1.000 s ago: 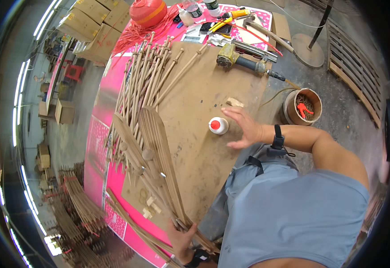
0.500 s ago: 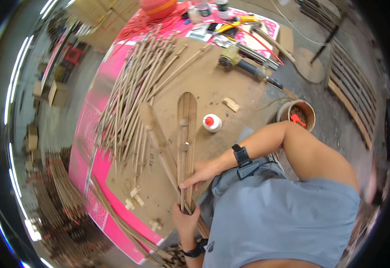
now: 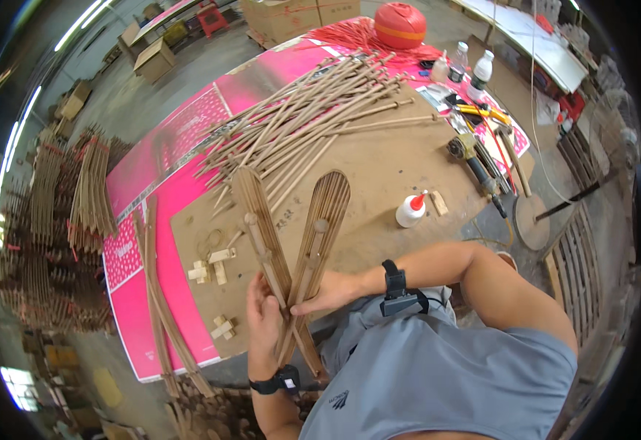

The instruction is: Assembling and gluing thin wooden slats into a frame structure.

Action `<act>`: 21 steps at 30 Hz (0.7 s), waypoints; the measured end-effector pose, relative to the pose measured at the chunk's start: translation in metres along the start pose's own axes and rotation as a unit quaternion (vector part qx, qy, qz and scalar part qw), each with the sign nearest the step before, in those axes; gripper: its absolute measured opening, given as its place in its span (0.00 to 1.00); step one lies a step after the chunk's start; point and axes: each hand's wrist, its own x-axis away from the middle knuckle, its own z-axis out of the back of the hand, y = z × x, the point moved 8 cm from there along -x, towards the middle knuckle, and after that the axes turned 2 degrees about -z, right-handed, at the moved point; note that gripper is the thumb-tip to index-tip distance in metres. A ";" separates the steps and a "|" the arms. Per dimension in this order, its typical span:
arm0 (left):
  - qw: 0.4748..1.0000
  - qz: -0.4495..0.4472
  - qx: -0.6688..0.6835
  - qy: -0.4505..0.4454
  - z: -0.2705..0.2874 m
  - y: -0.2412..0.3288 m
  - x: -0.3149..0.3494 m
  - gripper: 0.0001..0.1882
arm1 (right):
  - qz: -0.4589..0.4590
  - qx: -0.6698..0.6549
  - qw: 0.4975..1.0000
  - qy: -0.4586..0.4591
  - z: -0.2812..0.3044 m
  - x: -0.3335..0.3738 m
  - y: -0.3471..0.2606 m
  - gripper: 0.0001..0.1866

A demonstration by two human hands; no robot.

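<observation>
Left hand (image 3: 264,317) and right hand (image 3: 336,289) curl round crossed wooden slats (image 3: 330,204) by the tabletop's (image 3: 368,246) near edge; slack fingers could splay them

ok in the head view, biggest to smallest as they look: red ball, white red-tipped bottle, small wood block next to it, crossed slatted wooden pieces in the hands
1. Crossed slatted wooden pieces, helped by being closer to the camera
2. Red ball
3. White red-tipped bottle
4. Small wood block
</observation>
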 end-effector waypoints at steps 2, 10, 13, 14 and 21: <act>0.999 0.000 0.044 0.004 0.007 0.001 -0.002 0.31 | -0.016 -0.006 1.000 -0.019 -0.016 -0.007 0.001 0.20; 0.982 0.093 0.147 0.068 0.051 -0.016 0.030 0.16 | -0.046 0.129 0.970 -0.201 -0.049 -0.028 -0.006 0.28; 0.976 0.092 0.153 0.127 0.079 -0.026 0.056 0.16 | -0.027 0.203 0.947 -0.249 -0.039 -0.053 -0.003 0.33; 0.973 0.072 0.168 0.138 0.086 -0.022 0.062 0.17 | -0.001 0.197 0.951 -0.238 -0.027 -0.070 0.019 0.31; 0.952 0.010 0.238 0.191 0.115 -0.023 0.081 0.23 | 0.082 0.531 0.832 0.141 0.052 -0.215 0.028 0.18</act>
